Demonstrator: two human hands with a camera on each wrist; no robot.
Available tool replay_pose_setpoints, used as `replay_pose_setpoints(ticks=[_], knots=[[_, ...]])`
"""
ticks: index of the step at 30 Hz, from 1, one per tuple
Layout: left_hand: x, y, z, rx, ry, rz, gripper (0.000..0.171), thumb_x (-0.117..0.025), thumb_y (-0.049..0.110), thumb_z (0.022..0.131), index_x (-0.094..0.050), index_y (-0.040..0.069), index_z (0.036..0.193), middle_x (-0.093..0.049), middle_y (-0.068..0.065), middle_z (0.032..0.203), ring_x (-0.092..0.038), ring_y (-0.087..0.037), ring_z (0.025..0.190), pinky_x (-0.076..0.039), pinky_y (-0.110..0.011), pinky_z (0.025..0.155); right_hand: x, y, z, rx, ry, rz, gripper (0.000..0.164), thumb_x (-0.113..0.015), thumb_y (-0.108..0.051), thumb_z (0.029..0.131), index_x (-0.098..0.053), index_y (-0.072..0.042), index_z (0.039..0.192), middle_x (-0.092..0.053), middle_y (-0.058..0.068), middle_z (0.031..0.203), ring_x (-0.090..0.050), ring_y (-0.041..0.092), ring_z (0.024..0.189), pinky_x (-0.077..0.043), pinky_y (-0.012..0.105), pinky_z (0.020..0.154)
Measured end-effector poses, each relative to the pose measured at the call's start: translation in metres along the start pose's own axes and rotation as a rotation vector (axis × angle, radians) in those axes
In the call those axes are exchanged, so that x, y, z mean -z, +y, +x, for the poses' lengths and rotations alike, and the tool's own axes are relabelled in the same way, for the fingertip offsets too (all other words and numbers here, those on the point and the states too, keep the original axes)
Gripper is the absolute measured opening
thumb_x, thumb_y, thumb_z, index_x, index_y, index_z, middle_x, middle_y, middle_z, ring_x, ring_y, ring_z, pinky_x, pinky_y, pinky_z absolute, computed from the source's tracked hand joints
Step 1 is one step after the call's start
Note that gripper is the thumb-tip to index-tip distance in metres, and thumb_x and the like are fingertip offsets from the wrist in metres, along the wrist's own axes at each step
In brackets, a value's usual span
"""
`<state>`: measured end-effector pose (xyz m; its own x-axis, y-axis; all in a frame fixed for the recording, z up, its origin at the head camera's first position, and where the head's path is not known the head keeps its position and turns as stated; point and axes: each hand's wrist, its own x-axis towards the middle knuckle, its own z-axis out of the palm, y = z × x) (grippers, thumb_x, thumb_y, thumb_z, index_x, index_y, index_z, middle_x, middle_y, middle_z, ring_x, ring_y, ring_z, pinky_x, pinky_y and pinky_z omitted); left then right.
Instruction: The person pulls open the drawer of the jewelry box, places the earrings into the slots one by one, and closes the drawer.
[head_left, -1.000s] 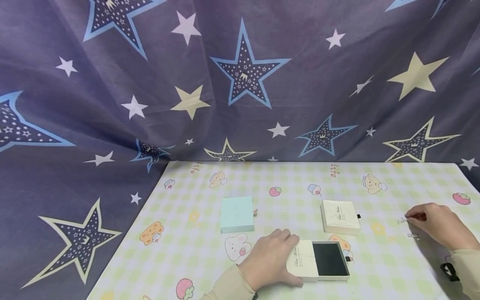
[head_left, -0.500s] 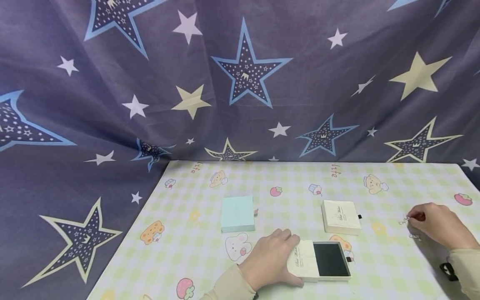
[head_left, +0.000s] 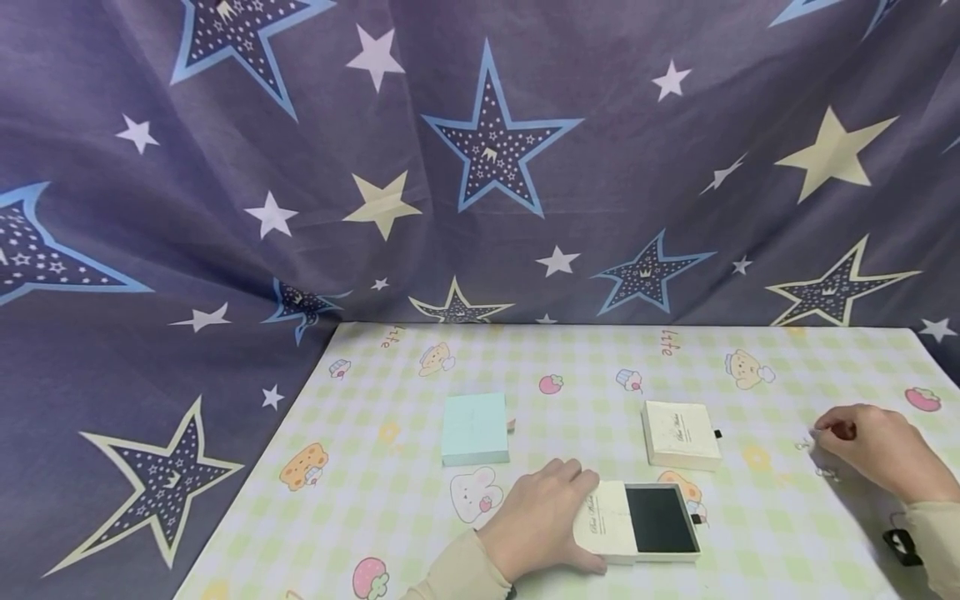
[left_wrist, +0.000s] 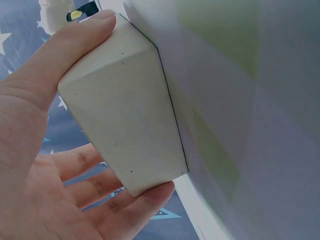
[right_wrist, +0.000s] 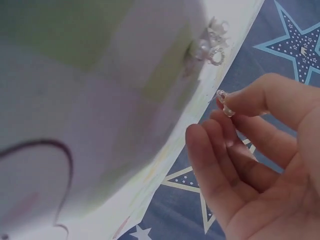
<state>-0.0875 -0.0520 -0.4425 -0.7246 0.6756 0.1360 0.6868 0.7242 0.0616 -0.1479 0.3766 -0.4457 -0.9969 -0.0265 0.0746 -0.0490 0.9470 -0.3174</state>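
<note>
My left hand [head_left: 534,523] grips the closed end of a cream drawer box [head_left: 606,523], thumb on the near side and fingers on the far side. The box's drawer [head_left: 662,518] is pulled out to the right, showing a dark lining and a black tab. In the left wrist view, thumb and fingers span the box's plain end [left_wrist: 125,110]. At the right, my right hand [head_left: 879,450] pinches a small sparkly piece of jewellery [right_wrist: 225,104] between thumb and forefinger. Beside it on the table lie similar ring-like pieces [right_wrist: 212,47], with a pearl among them.
A second cream box [head_left: 681,433], closed, stands behind the opened one. Farther left is a closed mint-green box [head_left: 475,427] with a pinkish tab. A checked cloth [head_left: 780,542] covers the table, and a dark star-patterned curtain [head_left: 510,250] hangs behind it.
My right hand stays near the jewellery, its fingertips shifting only slightly. The left hand and the boxes stay in place.
</note>
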Motion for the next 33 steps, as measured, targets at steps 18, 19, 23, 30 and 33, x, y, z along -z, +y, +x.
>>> replay_pose_setpoints(ticks=[18, 19, 23, 30, 33], knots=[[-0.001, 0.0, -0.001, -0.002, 0.002, -0.013, 0.08, -0.085, 0.067, 0.056, -0.06, 0.019, 0.115, -0.053, 0.01, 0.09, -0.046, -0.004, 0.077, -0.038, -0.014, 0.056, 0.004, -0.01, -0.004, 0.097, 0.019, -0.022, 0.014, -0.061, 0.001, 0.089, -0.069, 0.011, 0.096, -0.064, 0.009, 0.071, -0.048, 0.015, 0.059, -0.039, 0.034, 0.053], [-0.001, 0.0, 0.0, -0.003, 0.001, -0.013, 0.08, -0.085, 0.067, 0.056, -0.06, 0.019, 0.115, -0.053, 0.01, 0.09, -0.046, -0.004, 0.076, -0.038, -0.014, 0.056, 0.005, -0.01, -0.004, 0.108, 0.008, -0.025, 0.013, -0.061, 0.002, 0.089, -0.069, 0.01, 0.095, -0.065, 0.011, 0.073, -0.05, 0.015, 0.061, -0.041, 0.034, 0.053], [-0.001, 0.0, 0.0, 0.0, -0.008, -0.014, 0.08, -0.085, 0.066, 0.057, -0.06, 0.018, 0.116, -0.053, 0.01, 0.09, -0.046, -0.004, 0.077, -0.039, -0.015, 0.056, 0.005, -0.011, -0.004, 0.128, -0.027, -0.028, 0.012, -0.058, 0.004, 0.093, -0.067, 0.011, 0.097, -0.062, 0.007, 0.071, -0.05, 0.014, 0.061, -0.04, 0.031, 0.053], [0.0, 0.0, 0.0, 0.001, -0.011, -0.01, 0.079, -0.085, 0.066, 0.058, -0.059, 0.018, 0.116, -0.053, 0.01, 0.089, -0.046, -0.005, 0.076, -0.039, -0.015, 0.056, 0.005, -0.011, -0.007, 0.109, -0.069, 0.012, 0.016, -0.056, -0.001, 0.097, -0.067, 0.01, 0.096, -0.055, -0.002, 0.064, -0.044, 0.008, 0.057, -0.036, 0.028, 0.052], [0.0, 0.001, 0.0, 0.006, -0.019, -0.01, 0.08, -0.085, 0.065, 0.058, -0.059, 0.018, 0.117, -0.053, 0.01, 0.091, -0.046, -0.005, 0.077, -0.04, -0.015, 0.057, 0.006, -0.01, -0.008, 0.093, -0.074, 0.027, 0.017, -0.058, -0.003, 0.097, -0.068, 0.009, 0.093, -0.058, -0.003, 0.064, -0.047, 0.007, 0.056, -0.039, 0.028, 0.051]])
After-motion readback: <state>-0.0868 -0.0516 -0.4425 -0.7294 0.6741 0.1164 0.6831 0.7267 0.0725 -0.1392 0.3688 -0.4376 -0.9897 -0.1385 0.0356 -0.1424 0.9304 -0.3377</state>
